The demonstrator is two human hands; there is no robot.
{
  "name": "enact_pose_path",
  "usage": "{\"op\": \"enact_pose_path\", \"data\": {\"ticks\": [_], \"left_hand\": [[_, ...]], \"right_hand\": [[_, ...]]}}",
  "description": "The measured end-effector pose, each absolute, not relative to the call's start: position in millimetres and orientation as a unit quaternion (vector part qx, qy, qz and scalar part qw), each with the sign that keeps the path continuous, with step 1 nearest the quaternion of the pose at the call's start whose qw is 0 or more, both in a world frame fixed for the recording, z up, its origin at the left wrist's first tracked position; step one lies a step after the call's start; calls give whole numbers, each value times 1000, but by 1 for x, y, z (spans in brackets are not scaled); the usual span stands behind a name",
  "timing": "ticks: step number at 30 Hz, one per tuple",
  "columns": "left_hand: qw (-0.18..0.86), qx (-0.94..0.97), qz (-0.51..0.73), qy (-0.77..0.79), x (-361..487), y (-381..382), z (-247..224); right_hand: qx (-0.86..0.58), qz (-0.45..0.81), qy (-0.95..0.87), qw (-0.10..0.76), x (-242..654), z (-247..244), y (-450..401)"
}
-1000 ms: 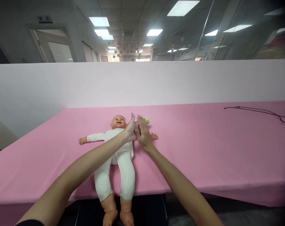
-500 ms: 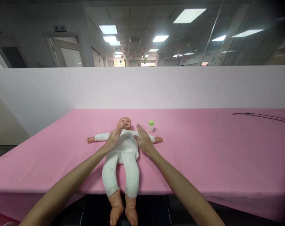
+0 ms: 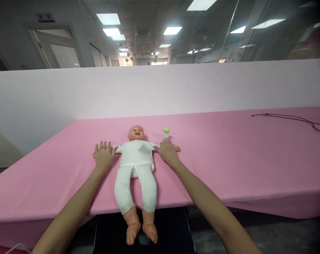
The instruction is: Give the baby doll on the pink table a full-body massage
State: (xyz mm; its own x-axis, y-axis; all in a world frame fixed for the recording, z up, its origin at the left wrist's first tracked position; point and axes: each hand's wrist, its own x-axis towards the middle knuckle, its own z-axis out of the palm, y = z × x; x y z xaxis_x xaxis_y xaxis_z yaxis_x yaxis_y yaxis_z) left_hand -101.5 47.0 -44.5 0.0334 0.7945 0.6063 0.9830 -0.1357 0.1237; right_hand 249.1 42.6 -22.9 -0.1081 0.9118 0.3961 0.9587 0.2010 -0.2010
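A baby doll [image 3: 136, 155] in white clothes lies on its back on the pink cloth, arms spread, bare feet hanging over the near edge. My left hand [image 3: 104, 156] lies with fingers spread over the doll's arm on the left side, hiding much of it. Over the other doll arm rests my right hand [image 3: 167, 151], palm down, its thumb apart from the fingers. Just beyond those fingertips stands a small bottle [image 3: 166, 132] with a green cap, its base partly hidden.
The pink-covered table [image 3: 228, 158] meets a low white wall [image 3: 175, 90] at the back, with glass above it. Thin black cables [image 3: 289, 117] lie at the far right. Beneath the near edge is a dark seat [image 3: 170, 233].
My left hand has moved left from above the doll's chest to its arm. My right hand has lowered and turned onto the other arm. The view has tilted down slightly.
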Motion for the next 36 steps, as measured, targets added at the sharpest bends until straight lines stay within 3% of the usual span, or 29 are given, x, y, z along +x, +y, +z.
{"op": "enact_pose_path", "data": {"ticks": [4, 9, 14, 19, 24, 28, 31, 36], "left_hand": [[47, -783, -353, -510, -87, 44, -44], [-83, -832, -315, -449, -72, 45, -51], [20, -807, -236, -541, -83, 47, -47], [127, -721, -250, -634, -95, 47, -45], [56, -772, -318, -548, -97, 47, -42], [-59, -847, -264, -457, -86, 43, -41], [-71, -851, -217, -473, -84, 43, -41], [41, -786, -182, -590, -105, 43, -35]], "right_hand": [[-497, 20, -807, 320, 229, -32, 44], [-403, 99, -854, 314, 210, -34, 38], [-518, 63, -813, 260, 226, -26, 38], [-637, -79, -737, 212, 256, -26, 49], [-605, 10, -740, 294, 262, -19, 51], [-506, 122, -789, 327, 238, -20, 40], [-471, 110, -822, 302, 221, -23, 34], [-592, 45, -781, 194, 240, -9, 36]]}}
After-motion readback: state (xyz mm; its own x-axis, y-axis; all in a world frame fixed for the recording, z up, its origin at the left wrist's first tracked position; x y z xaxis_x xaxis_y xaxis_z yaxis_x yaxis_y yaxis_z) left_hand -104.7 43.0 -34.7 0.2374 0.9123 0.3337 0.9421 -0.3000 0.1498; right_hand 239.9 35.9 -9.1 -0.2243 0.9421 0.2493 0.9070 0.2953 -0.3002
